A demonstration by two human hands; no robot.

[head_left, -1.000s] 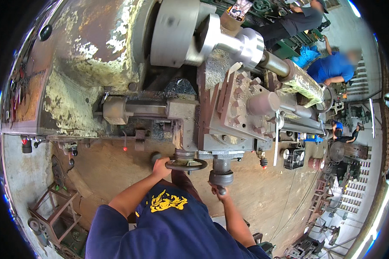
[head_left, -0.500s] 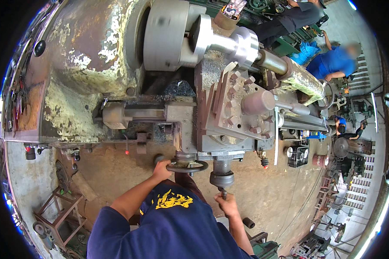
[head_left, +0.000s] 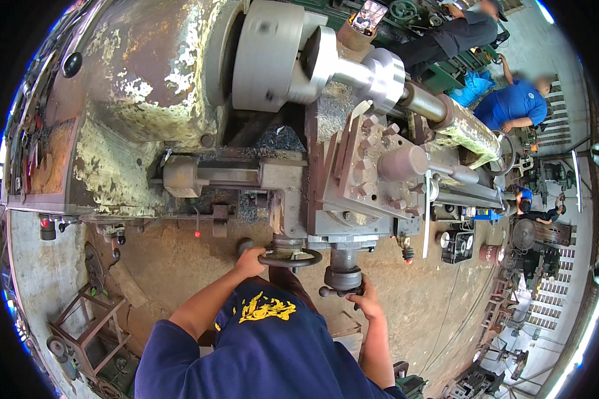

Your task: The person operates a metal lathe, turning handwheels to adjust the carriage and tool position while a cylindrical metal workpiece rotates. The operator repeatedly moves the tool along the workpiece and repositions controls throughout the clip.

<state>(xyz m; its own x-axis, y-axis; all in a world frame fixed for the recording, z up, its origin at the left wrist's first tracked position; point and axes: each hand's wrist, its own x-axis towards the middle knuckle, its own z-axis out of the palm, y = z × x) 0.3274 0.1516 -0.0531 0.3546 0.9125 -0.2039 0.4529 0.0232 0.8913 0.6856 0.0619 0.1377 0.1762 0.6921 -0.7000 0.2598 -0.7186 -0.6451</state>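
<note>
While the left hand (head_left: 249, 263) clamps the handwheel (head_left: 290, 260), the right hand (head_left: 365, 299) grips the crank handle (head_left: 340, 290).

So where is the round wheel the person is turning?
In the head view, the dark handwheel sits low at the middle of the lathe's front, gripped by the left hand, just left of the crank handle under the right hand.
</note>
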